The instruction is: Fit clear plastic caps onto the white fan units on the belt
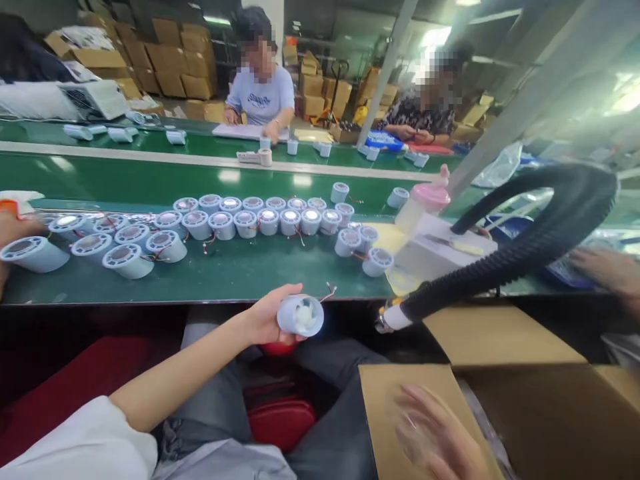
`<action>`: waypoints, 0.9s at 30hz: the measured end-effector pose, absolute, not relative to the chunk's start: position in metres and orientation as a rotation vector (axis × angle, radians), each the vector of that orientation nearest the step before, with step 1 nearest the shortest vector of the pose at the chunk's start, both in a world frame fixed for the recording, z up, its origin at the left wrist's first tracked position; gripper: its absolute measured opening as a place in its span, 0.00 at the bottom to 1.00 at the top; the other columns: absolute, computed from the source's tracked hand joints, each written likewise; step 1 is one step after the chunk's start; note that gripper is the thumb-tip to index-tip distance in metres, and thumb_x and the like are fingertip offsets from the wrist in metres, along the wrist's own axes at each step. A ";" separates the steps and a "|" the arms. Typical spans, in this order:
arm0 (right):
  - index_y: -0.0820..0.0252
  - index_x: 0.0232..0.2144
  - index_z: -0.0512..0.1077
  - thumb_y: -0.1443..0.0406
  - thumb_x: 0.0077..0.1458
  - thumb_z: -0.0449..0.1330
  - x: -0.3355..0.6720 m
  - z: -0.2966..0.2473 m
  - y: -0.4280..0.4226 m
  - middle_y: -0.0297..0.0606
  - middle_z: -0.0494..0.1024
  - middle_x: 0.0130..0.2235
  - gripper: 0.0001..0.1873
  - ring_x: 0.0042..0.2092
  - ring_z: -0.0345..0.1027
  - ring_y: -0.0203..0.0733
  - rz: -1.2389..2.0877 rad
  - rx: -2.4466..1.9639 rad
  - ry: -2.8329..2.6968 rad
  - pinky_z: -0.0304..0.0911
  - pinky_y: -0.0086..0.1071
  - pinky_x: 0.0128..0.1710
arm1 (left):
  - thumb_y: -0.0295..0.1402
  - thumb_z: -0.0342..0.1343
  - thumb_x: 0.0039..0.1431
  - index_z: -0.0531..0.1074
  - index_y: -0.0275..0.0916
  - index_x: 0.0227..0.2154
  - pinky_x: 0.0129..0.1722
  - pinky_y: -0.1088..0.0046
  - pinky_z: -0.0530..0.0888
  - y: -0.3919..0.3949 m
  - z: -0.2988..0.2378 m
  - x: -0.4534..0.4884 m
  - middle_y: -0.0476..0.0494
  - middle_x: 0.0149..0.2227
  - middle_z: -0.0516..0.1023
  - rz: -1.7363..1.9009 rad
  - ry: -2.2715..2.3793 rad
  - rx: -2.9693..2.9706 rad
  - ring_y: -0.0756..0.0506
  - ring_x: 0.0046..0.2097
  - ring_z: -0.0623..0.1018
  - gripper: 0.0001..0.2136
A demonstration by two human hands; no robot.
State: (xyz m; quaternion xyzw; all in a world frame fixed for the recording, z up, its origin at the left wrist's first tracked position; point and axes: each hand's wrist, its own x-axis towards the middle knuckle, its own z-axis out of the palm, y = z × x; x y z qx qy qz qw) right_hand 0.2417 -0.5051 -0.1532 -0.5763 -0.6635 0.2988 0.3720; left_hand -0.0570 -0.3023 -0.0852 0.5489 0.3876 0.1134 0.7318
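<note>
My left hand (273, 317) is closed around a light-blue cylindrical fan housing (287, 316), above my lap near the bench edge. The housing's open end faces me, showing a white bladed fan wheel inside, and a thin wire with a small connector sticks out at its upper right. Over the flap of a cardboard box (545, 407), at lower right, my right hand (445, 433) is smeared by motion. A round, see-through plastic piece (414, 437) shows at its fingers, which look curled around it; its exact kind is unclear.
Several similar fan housings (245, 224) stand in rows on the green bench (240, 267). A black flexible hose (500, 257) with a metal tip arches at right, beside a pink-lidded container (430, 195). Other people's hands show at both edges; two people sit across the bench.
</note>
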 end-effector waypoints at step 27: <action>0.60 0.17 0.70 0.58 0.49 0.64 0.152 -0.099 -0.452 0.41 0.78 0.38 0.16 0.42 0.73 0.45 1.269 -1.374 -0.923 0.72 0.35 0.34 | 0.36 0.65 0.47 0.63 0.43 0.56 0.50 0.63 0.72 -0.365 -0.117 -0.050 0.38 0.55 0.67 0.293 0.500 1.564 0.41 0.53 0.72 0.31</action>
